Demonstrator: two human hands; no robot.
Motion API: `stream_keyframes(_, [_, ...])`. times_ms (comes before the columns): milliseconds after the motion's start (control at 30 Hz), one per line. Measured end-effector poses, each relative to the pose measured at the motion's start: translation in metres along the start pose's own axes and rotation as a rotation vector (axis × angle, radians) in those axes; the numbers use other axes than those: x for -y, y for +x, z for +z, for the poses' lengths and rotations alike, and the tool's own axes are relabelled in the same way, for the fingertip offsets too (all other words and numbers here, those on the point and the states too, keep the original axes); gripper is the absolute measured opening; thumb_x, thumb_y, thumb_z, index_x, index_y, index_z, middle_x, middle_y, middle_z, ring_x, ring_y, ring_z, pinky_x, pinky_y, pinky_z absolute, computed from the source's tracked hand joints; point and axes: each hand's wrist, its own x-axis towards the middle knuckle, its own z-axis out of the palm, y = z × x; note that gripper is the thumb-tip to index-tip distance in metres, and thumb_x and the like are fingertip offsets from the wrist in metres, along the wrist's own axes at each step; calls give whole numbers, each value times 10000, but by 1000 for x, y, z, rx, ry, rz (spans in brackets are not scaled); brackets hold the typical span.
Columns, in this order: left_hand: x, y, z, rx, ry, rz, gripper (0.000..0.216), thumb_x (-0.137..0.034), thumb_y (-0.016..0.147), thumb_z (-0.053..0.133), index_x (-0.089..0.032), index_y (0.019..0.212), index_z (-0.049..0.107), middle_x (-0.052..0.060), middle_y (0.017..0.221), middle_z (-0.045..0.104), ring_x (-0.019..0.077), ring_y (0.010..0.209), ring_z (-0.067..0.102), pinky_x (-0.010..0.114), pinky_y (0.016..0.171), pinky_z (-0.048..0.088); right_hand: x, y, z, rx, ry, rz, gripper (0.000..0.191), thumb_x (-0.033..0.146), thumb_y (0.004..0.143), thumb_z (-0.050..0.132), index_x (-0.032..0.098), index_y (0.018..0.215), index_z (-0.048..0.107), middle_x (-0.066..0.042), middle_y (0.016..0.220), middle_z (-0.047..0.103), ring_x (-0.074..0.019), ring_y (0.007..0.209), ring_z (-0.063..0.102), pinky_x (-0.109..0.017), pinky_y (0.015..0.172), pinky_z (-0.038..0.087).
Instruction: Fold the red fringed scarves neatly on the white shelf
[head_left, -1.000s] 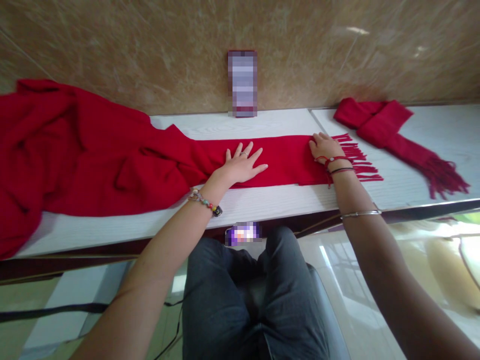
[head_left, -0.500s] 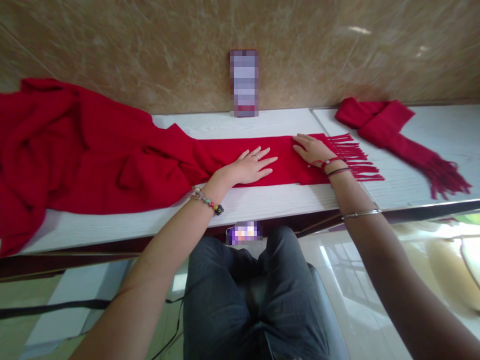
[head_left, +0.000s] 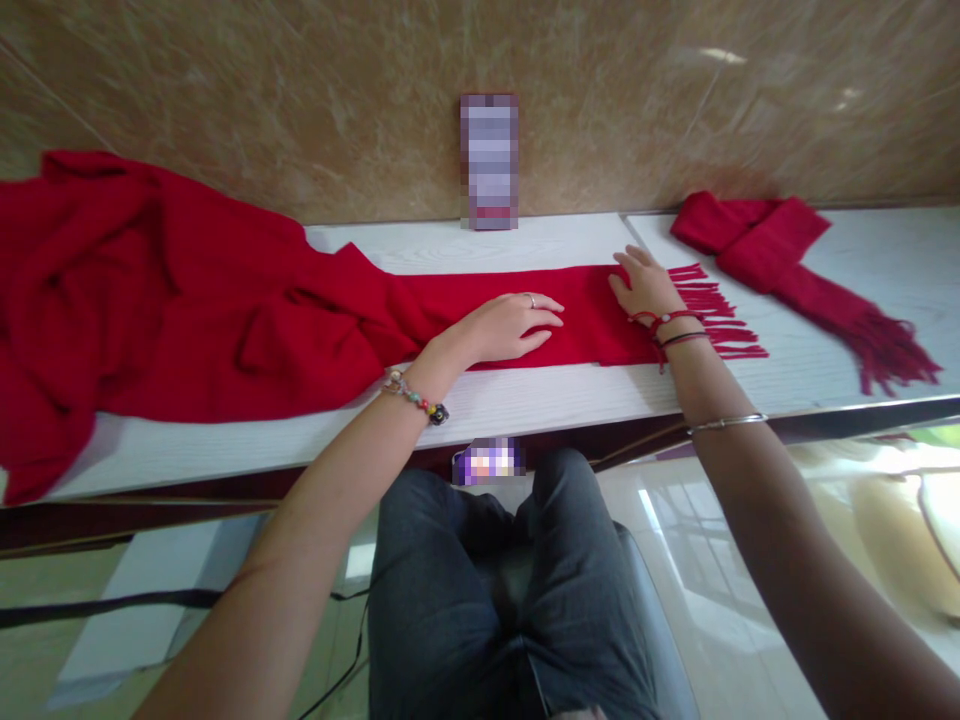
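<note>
A long red scarf (head_left: 450,290) lies along the white tabletop, flat and folded into a strip in the middle and on the right, bunched in loose heaps on the left. Its fringe (head_left: 720,315) points right. My left hand (head_left: 510,327), wearing a ring, rests on the flat strip with its fingers apart and slightly bent. Near the fringed end my right hand (head_left: 646,283) lies over the strip, fingers spread, their tips at the scarf's far edge. Neither hand grips the cloth.
A second, darker red scarf (head_left: 780,250) lies folded across itself at the right. A phone (head_left: 489,165) with a blurred screen leans on the brown marbled wall (head_left: 300,100). Another blurred object (head_left: 487,462) is below the table's front edge, above my knees.
My right hand has slid right and a little away from me, toward the fringe. My left hand's fingers have gone from stretched flat to slightly bent, moving a little right.
</note>
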Motion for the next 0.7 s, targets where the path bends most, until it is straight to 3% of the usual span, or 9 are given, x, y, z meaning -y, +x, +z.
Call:
stream_keyframes(67, [-1,0,0,13,-26,34,362,-239,915,428,-165,1225,600,53,1350,546,141,1241,485,267,1088,319,4,0,0,45,54,-116,494,281,876,419,92,1327,489,-163,1419,453,-270,1320,406,-449,1094,343])
stream_keyframes(167, [-1,1,0,162,-26,-35,453,-313,925,419,-191,1358,475,42,1473,403,159,1357,344,308,1133,241,10,1,2,153,76,-199,484,306,894,398,124,1330,505,-128,1395,495,-249,1294,448,-425,1099,346])
stream_keyframes(300, [-2,0,-1,308,-7,-193,549,-422,948,336,-274,1472,267,-10,1575,140,200,1446,96,406,1168,95,5,2,6,154,39,-140,485,304,903,377,107,1327,505,-136,1393,496,-258,1292,452,-434,1094,351])
stream_keyframes(533, [-12,-4,-4,381,7,-412,699,-564,895,331,-301,1506,116,-19,1582,-29,251,1445,-50,436,1162,32,-10,3,7,30,29,7,448,238,875,372,86,1264,534,-183,1358,516,-326,1272,459,-543,1040,368])
stream_keyframes(600, [-14,-4,-4,394,7,-413,708,-574,889,329,-312,1505,101,-28,1580,-47,251,1442,-70,441,1161,28,-2,1,4,17,60,-60,501,271,872,398,78,1327,480,-177,1419,450,-316,1328,393,-536,1074,331])
stream_keyframes(700, [-16,-3,-5,414,7,-437,765,-593,877,340,-262,1513,73,5,1579,-69,256,1439,-90,440,1162,16,15,0,1,113,111,-251,529,320,879,415,129,1371,452,-129,1452,423,-277,1360,353,-506,1098,313])
